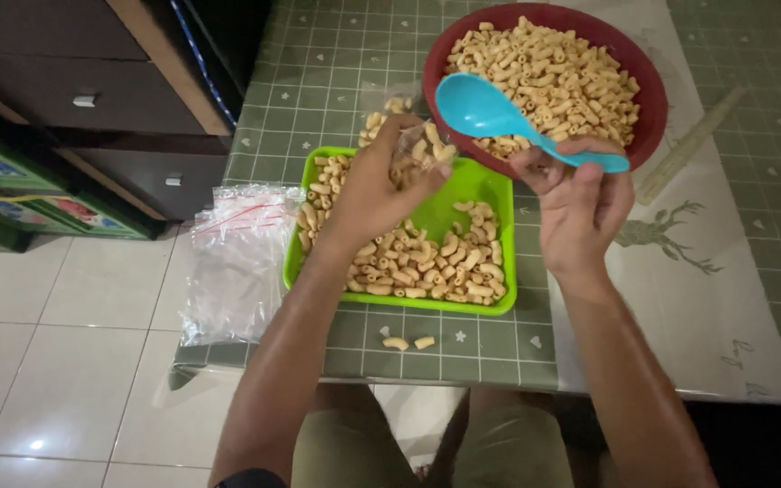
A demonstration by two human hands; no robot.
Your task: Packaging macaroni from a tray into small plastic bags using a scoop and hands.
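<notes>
Head view: left hand (374,185) is closed around the mouth of a small clear plastic bag (413,152), partly filled with macaroni-shaped snacks, held above the green tray (490,194) near the table's front edge. Right hand (576,203) grips the handle of a blue plastic spoon (481,108), its bowl poised just beside the bag's opening, in front of the red bowl (644,86) of snacks. Judgement: the bag mouth should stay wide and directly over the tray, the spoon tipped slowly. Two stray pieces (409,342) lie at the front edge; spare zip bags (237,258) overhang the left edge.
</notes>
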